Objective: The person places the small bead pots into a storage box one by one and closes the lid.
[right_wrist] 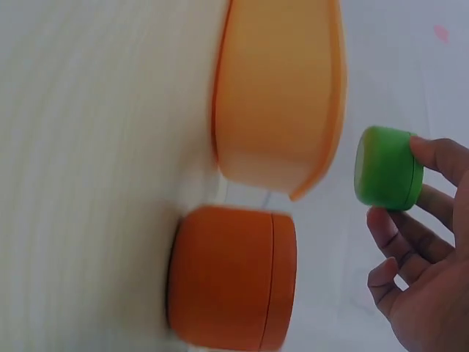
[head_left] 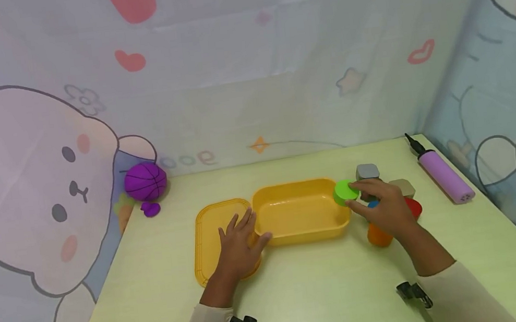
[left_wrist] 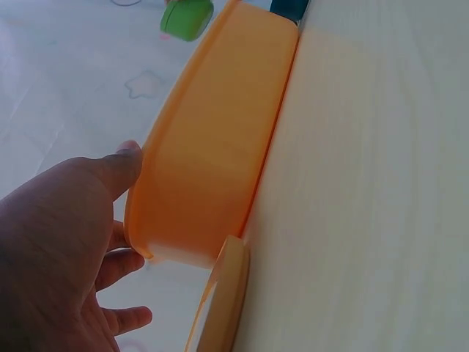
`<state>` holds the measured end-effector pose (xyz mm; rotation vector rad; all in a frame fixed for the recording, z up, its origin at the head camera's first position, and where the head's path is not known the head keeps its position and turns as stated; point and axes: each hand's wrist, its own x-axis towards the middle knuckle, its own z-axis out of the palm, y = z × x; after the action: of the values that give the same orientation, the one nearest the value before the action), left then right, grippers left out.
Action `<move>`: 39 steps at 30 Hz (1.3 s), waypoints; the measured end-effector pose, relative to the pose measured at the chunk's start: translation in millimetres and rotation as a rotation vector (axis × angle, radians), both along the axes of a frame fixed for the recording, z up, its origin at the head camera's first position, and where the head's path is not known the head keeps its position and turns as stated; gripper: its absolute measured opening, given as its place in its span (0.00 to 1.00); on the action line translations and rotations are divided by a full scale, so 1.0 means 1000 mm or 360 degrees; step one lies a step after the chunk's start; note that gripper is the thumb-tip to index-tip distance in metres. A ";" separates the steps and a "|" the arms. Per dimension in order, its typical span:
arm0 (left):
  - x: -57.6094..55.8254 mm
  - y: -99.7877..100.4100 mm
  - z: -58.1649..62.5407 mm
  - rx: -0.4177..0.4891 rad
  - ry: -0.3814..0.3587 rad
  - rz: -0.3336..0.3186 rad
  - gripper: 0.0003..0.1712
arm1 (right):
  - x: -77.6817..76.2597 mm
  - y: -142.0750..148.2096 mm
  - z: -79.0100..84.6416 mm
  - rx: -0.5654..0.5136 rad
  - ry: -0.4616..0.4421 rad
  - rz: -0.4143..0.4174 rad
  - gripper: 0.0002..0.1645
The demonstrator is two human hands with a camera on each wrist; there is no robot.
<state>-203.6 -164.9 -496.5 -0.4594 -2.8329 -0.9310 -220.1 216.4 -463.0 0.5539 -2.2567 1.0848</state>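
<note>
A small green lidded tub [head_left: 345, 192] is pinched between the thumb and fingers of my right hand [head_left: 385, 208], above the right end of a yellow plastic box [head_left: 304, 237]. In the right wrist view the green tub [right_wrist: 388, 167] is clear of the box's rim. My left hand [head_left: 240, 247] lies at the box's left end, its fingers extended and its thumb touching the rim in the left wrist view. Beneath that hand a flat yellow lid [head_left: 207, 240] lies on the table, partly covered. The box's visible inside holds nothing.
Right of the box stand an orange tub [head_left: 380, 236], a red piece [head_left: 415, 208], a grey piece [head_left: 367, 171] and a beige piece [head_left: 402, 188], with a blue one mostly hidden. A purple pump [head_left: 446, 175] lies far right. A purple ball [head_left: 146, 181] and rubber duck [head_left: 151, 209] sit back left.
</note>
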 end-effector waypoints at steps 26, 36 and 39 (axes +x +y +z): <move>0.001 0.000 0.002 0.0005 0.0004 0.0017 0.45 | -0.040 -0.104 0.009 0.0203 -0.0625 0.0072 0.28; 0.000 0.001 0.002 -0.0012 0.0027 0.0001 0.44 | -0.053 -0.131 0.015 0.0155 -0.0822 0.0098 0.28; 0.001 0.002 0.002 -0.0008 0.0026 0.0006 0.45 | -0.059 -0.141 0.012 0.0126 -0.0845 0.0115 0.28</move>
<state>-202.9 -163.1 -494.6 -0.4600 -2.8215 -0.9152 -278.9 75.9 -451.0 0.4146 -2.7614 1.3012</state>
